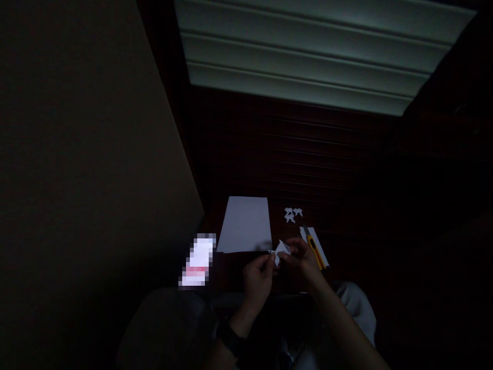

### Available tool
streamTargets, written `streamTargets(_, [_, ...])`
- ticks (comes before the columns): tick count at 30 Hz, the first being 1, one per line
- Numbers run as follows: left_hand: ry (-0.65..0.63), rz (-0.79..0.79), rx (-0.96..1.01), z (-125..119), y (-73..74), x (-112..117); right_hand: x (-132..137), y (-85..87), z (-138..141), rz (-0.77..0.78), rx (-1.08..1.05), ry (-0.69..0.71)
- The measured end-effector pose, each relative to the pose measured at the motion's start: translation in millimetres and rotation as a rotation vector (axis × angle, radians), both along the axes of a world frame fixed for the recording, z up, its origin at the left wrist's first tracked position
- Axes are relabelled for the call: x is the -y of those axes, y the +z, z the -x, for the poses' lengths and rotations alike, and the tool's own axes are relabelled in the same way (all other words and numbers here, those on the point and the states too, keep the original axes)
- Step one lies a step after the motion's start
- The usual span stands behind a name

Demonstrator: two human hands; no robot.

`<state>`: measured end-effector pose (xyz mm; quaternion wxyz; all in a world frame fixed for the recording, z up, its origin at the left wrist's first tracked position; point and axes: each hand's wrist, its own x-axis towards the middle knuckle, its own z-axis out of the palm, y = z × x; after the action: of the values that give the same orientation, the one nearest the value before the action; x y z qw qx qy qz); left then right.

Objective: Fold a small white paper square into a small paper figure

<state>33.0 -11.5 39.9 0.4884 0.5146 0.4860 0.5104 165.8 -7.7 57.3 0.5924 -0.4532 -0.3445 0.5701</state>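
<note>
A small folded piece of white paper [283, 248] with pointed corners is held up between both hands over the dark table. My left hand [259, 276] pinches its lower left part between thumb and fingers. From the other side my right hand [303, 258] grips the right part, fingers behind and thumb in front. Just beyond the hands lies a large white sheet of paper [246, 223]. Several small folded paper figures [289, 218] sit in a cluster behind my right hand. The room is dim, so fine folds are hard to make out.
Right of my right hand, a yellow utility knife [315, 252] rests on a narrow white paper piece [322, 247]. A lit, blurred-out screen [197, 261] lies at the table's left. A wall [96, 128] rises on the left, with pale slats [308, 56] ahead.
</note>
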Motion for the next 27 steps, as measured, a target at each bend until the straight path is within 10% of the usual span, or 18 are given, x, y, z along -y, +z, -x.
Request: streamTargets(27, [-0.022,-0.010,-0.087,-0.8,-4.8,-1.2,-5.9,-22.1,1.4,-0.053,0.184,-0.134])
